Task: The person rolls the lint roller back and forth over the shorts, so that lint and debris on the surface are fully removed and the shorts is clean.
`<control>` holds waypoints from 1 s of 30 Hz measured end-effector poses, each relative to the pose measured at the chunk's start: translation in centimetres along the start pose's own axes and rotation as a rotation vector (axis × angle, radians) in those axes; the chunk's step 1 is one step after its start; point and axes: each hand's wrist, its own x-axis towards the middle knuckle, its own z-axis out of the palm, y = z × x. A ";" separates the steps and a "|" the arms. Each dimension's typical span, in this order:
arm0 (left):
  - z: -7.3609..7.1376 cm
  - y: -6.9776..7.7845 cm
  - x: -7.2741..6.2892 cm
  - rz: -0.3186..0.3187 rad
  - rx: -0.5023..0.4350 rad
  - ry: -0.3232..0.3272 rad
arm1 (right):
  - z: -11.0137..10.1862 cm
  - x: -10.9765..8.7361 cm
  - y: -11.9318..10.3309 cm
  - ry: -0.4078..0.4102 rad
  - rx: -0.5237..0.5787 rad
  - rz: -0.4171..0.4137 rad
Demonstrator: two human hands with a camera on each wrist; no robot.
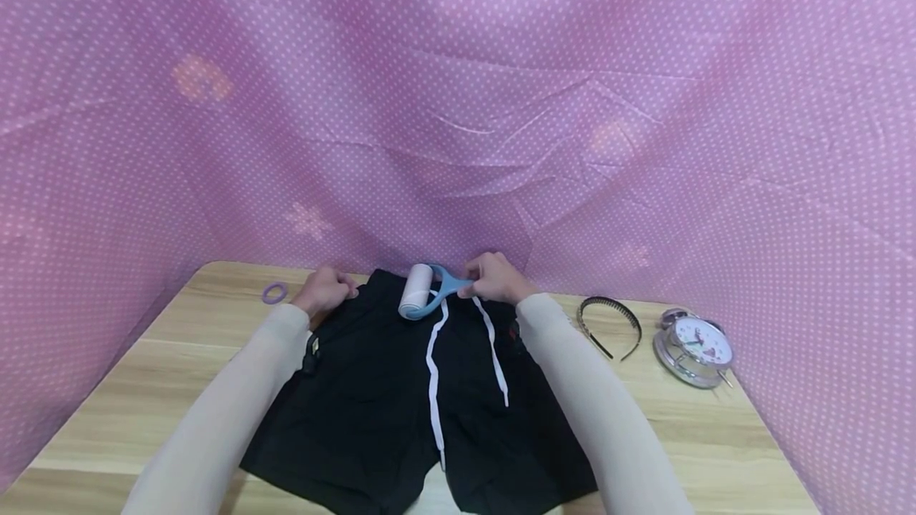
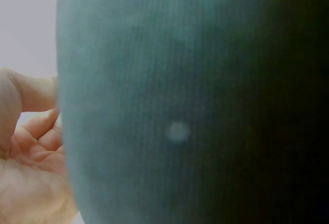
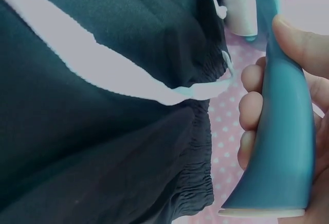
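Observation:
Black shorts [image 1: 358, 396] with a white drawstring [image 1: 433, 372] lie spread out, waistband at the far side. My right hand [image 1: 494, 276] grips the blue handle of a lint roller [image 1: 417, 289]; its white roll overlaps the waistband in the head view. In the right wrist view, the fingers wrap round the handle [image 3: 288, 136], beside the gathered waistband [image 3: 198, 157]. At the waistband's left end, my left hand [image 1: 325, 290] pinches the cloth between thumb and curled fingers. Blurred dark cloth [image 2: 139, 100] hides most of the left wrist view, including the fingertips.
A purple ring-shaped band [image 1: 274, 292] lies left of the left hand on the wooden table [image 1: 179, 340]. To the right are a black headband [image 1: 608, 302] and a silver twin-bell alarm clock [image 1: 694, 348]. A pink dotted curtain [image 1: 458, 102] hangs behind and around the table.

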 end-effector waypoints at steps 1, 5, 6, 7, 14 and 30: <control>0.0 0.0 0.0 -0.005 -0.006 0.000 | -0.1 0.0 0.1 -0.002 0.004 0.000; 0.0 0.0 0.1 -0.009 -0.015 -0.003 | -0.3 -0.1 0.4 -0.015 0.022 0.005; 0.0 0.0 0.1 -0.010 -0.016 -0.006 | -0.4 -0.2 0.5 -0.018 0.025 0.007; 0.0 0.0 0.1 -0.013 -0.020 -0.008 | -0.4 -0.2 0.5 -0.022 0.028 0.010; -0.1 0.0 0.0 -0.012 -0.026 -0.019 | -0.7 -0.4 1.1 -0.018 0.031 0.007; -0.1 0.0 -0.1 -0.008 -0.006 -0.007 | -1.7 -1.3 2.1 -0.023 0.047 0.046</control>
